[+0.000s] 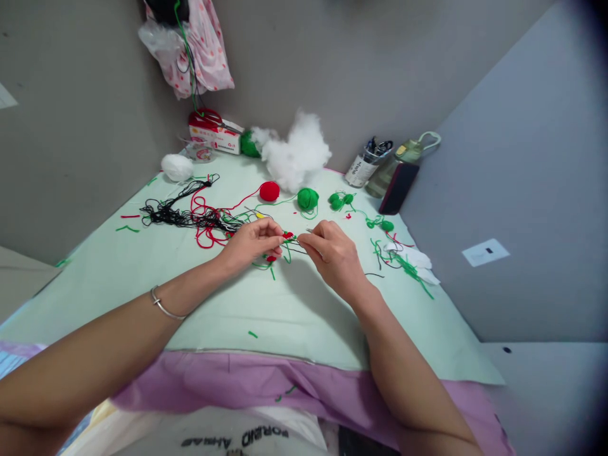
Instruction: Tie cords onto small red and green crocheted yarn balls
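Observation:
My left hand (254, 244) is closed in a pinch on a small red and green yarn piece (287, 235) above the middle of the table. Facing it, my right hand (332, 256) is closed too, fingertips pressed together at the piece's right side. A thin pale tip shows by those fingers, too small to name. Green and black strands hang between the hands, and a red bit (270, 258) shows below the left fingers. Behind them sit a red yarn ball (269, 191) and a green yarn ball (308, 199). Left of my left hand lies tangled black yarn (171, 212).
White stuffing (297, 152) is heaped at the back, near a box (216, 138) with red-handled scissors (206, 118) on top. A white yarn ball (177, 167) is at left. A pen cup (363, 166), bottle (382, 174), phone (399, 189) and yarn scraps (408, 269) line the right.

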Action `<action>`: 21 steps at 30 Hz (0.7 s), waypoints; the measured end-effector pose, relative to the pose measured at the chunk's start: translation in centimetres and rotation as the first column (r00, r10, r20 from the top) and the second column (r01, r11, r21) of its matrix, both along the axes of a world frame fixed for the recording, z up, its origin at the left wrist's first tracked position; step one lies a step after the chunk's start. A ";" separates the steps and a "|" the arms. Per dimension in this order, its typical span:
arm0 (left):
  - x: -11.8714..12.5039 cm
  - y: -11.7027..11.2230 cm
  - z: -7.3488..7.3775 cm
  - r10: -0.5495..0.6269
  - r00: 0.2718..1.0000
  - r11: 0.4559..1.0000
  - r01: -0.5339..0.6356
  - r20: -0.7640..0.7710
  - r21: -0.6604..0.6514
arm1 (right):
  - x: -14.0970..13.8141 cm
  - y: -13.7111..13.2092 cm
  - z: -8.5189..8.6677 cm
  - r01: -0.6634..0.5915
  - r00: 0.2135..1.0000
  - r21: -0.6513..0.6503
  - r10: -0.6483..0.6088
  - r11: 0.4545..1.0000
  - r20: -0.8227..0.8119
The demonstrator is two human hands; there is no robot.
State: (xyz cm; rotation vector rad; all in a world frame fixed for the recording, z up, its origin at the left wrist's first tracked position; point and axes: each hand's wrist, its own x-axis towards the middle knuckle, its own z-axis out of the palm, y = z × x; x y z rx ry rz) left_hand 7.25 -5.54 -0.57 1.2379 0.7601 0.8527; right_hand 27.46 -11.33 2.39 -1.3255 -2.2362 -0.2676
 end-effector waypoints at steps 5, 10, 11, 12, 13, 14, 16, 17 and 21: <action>0.0 0.2 -0.2 0.000 1.000 1.000 0.001 -0.028 0.016 | 0.0 -0.1 0.1 0.013 0.998 -0.019 -0.012 1.000 0.055; -0.1 0.2 -0.2 -0.009 0.999 1.000 0.009 -0.041 -0.002 | 0.2 0.1 0.2 -0.007 1.000 -0.025 0.006 1.000 -0.012; -0.1 0.2 -0.1 -0.014 0.999 1.000 0.013 -0.036 -0.010 | 0.2 0.1 0.2 -0.012 0.999 -0.030 0.011 0.999 -0.036; -0.2 0.1 -0.1 -0.018 0.999 1.000 0.017 -0.031 -0.019 | 0.3 0.2 0.2 -0.016 0.998 -0.035 0.014 0.999 -0.059; -0.2 0.1 -0.1 -0.021 0.999 0.999 0.020 -0.028 -0.027 | 0.4 0.2 0.2 -0.019 0.997 -0.041 0.016 0.999 -0.080; -0.2 0.1 -0.1 -0.023 0.999 0.999 0.022 -0.028 -0.035 | 0.4 0.3 0.2 -0.020 0.995 -0.048 0.015 0.999 -0.100; -0.2 0.1 -0.1 -0.021 0.999 0.999 0.020 -0.030 -0.046 | 0.5 0.3 0.1 -0.021 0.991 -0.063 0.012 0.998 -0.136; -0.2 0.1 -0.1 -0.020 0.999 0.999 0.018 -0.030 -0.049 | 0.5 0.3 0.1 -0.021 0.989 -0.071 0.010 0.997 -0.150; -0.2 0.2 -0.1 -0.012 1.000 0.999 0.011 -0.016 -0.043 | 0.5 0.3 0.1 -0.020 0.987 -0.075 0.008 0.997 -0.162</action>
